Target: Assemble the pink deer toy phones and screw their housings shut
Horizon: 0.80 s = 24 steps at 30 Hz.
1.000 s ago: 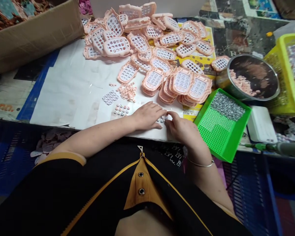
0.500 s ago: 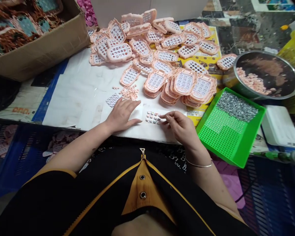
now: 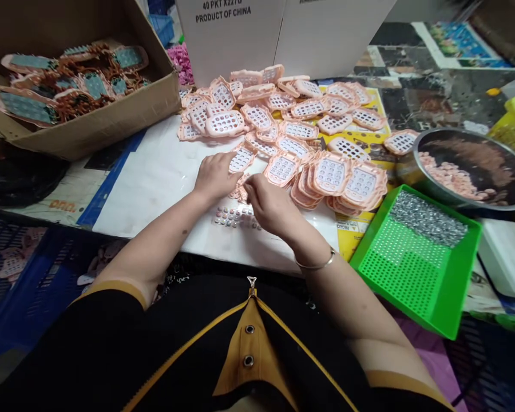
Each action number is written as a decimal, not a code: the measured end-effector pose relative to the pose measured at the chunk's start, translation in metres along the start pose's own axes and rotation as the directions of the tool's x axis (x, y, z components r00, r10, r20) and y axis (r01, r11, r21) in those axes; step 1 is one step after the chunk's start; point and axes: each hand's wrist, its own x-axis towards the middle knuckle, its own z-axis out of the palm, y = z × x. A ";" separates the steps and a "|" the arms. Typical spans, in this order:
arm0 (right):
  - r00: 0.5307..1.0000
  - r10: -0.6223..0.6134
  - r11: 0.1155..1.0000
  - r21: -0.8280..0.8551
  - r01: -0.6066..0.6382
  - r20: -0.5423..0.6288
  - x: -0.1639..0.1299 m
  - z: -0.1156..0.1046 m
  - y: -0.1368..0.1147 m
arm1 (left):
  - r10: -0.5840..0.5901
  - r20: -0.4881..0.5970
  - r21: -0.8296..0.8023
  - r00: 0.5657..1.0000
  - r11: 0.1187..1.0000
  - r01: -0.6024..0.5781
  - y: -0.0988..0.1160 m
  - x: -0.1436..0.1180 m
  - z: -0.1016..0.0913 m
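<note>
My left hand (image 3: 217, 176) reaches to a pink toy phone cover (image 3: 242, 158) with rows of holes, its fingers and thumb around the cover's left edge. Beside it, my right hand (image 3: 268, 206) is closed, fingers curled over a small heap of pink pieces (image 3: 239, 191); anything in its fingertips is hidden. Just below, small keypad buttons (image 3: 230, 216) lie in rows on the white work surface (image 3: 150, 177), partly covered by my right hand. Stacked phone covers (image 3: 331, 174) with pale keypads in them stand right of my hands.
More pink covers (image 3: 225, 123) are piled at the back. A cardboard box (image 3: 111, 123) of finished-looking pieces stands left. To the right are a green tray (image 3: 429, 286) with metal screws and a steel bowl (image 3: 476, 134) with pink pieces. White cartons (image 3: 236, 46) stand behind.
My left hand has moved up to the phone cover. My right hand has left the keypad buttons and moved up and left towards the heap. The view has tilted up.
</note>
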 end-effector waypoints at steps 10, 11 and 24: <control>0.927 -0.207 0.953 0.152 0.264 -0.312 0.028 0.033 0.024 | -0.137 0.130 0.168 0.982 0.979 0.114 -0.001 0.053 0.009; 0.930 -0.193 0.947 0.188 0.259 -0.313 0.028 0.032 0.025 | -0.133 0.126 0.142 0.983 0.983 0.114 -0.005 0.051 0.006; 0.956 0.257 0.350 0.936 0.041 -0.138 0.035 0.040 0.028 | -0.043 -0.080 -0.149 0.996 0.988 0.031 -0.026 -0.054 -0.041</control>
